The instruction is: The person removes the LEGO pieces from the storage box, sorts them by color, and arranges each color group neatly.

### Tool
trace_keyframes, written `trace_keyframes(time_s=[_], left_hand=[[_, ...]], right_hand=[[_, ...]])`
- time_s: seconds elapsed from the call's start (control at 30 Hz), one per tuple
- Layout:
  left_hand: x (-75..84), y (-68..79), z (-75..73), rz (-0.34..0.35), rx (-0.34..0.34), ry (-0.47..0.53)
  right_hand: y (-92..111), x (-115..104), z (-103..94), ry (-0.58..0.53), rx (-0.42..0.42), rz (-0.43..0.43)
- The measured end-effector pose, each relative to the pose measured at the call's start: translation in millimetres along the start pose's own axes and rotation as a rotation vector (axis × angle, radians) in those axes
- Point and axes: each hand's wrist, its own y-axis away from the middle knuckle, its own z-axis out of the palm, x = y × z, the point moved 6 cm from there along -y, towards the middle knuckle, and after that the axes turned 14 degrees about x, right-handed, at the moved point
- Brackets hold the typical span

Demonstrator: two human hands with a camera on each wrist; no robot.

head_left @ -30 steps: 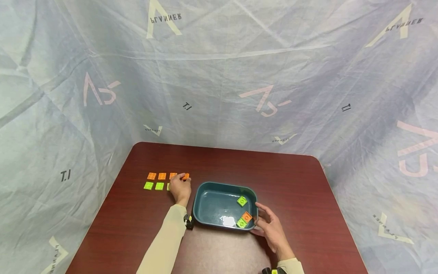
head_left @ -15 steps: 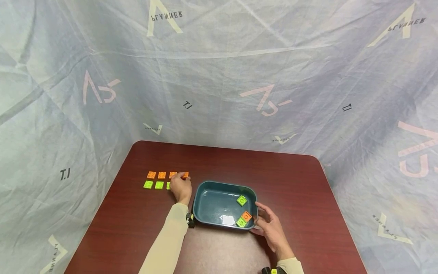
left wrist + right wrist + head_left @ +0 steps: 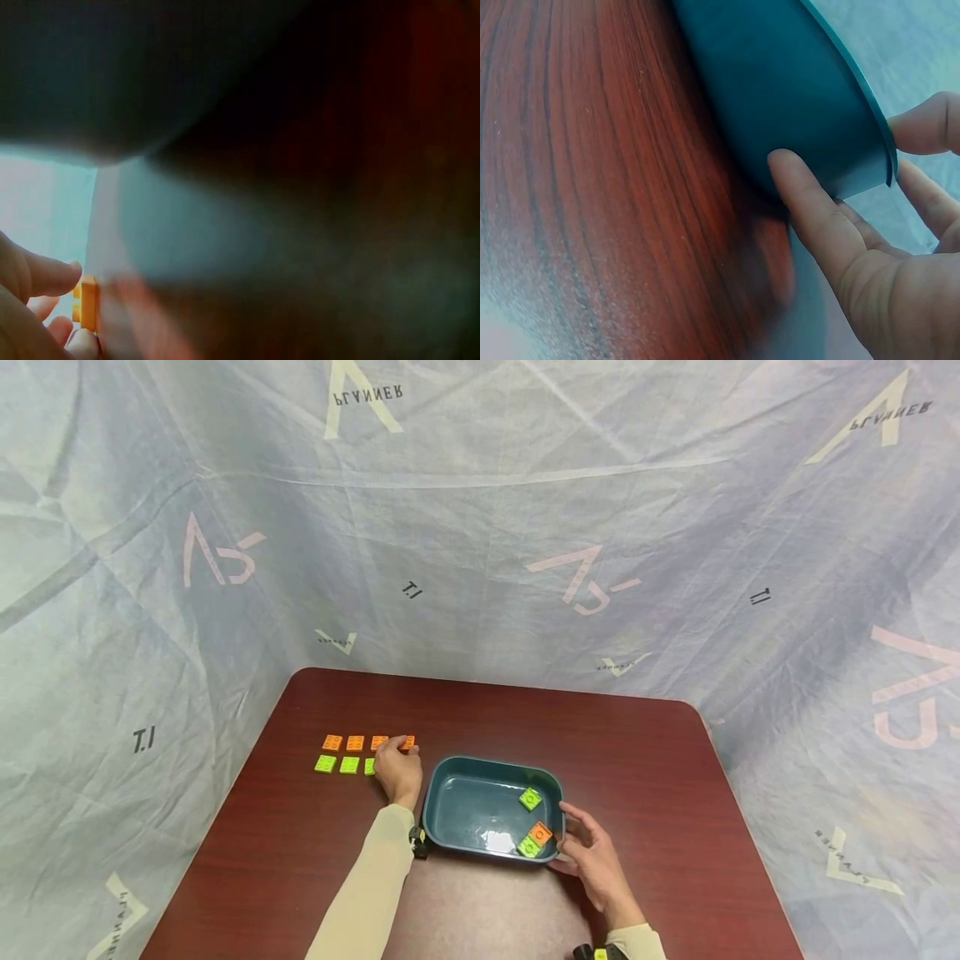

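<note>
My left hand point(image 3: 399, 774) is at the right end of two rows of toy bricks, pinching an orange toy brick point(image 3: 88, 304) between thumb and fingers. In the head view that orange brick point(image 3: 408, 742) shows just past the fingertips. Beside the hand lie other orange bricks point(image 3: 355, 743) and, in the nearer row, green bricks point(image 3: 348, 765), one partly hidden by the hand. My right hand point(image 3: 596, 864) rests its spread fingers against the right end of a dark teal tub point(image 3: 780, 82). Inside the tub are two green bricks point(image 3: 530, 799) and one orange brick point(image 3: 541, 834).
The tub stands on a dark red wood-grain table point(image 3: 645, 752), right of the brick rows and between the two forearms. A grey printed cloth point(image 3: 480, 568) hangs behind the table and at both sides.
My left hand stays at the end orange brick, shifting only slightly. The right hand and the tub keep their places.
</note>
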Motion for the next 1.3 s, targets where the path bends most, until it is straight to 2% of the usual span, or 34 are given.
trace_keyframes(time_s=[0.6, 0.7, 0.8, 0.93, 1.1, 1.23, 1.3], left_hand=[[7.1, 3.1, -9.9, 0.039, -0.013, 0.038], [15.8, 5.4, -14.8, 0.089, -0.021, 0.033], [31.4, 10.1, -20.5, 0.19, -0.046, 0.064], [55.5, 21.9, -26.4, 0.342, -0.147, 0.153], [85.5, 46.4, -23.9, 0.502, -0.362, 0.24], [103.2, 68.4, -15.0, 0.549, -0.565, 0.249], [109.6, 78.7, -9.6, 0.567, -0.646, 0.233]], right_hand=[[-1, -5, -5.5, 0.015, -0.011, -0.022], [-1, -5, -6.0, 0.016, -0.01, -0.018], [-2, -5, -6.3, 0.026, -0.013, -0.014], [-2, -6, -6.6, 0.043, -0.014, -0.011], [-2, -7, -8.3, 0.055, -0.009, -0.013], [-2, -7, -9.2, 0.059, -0.015, -0.016], [-2, -7, -9.2, 0.064, -0.021, -0.017]])
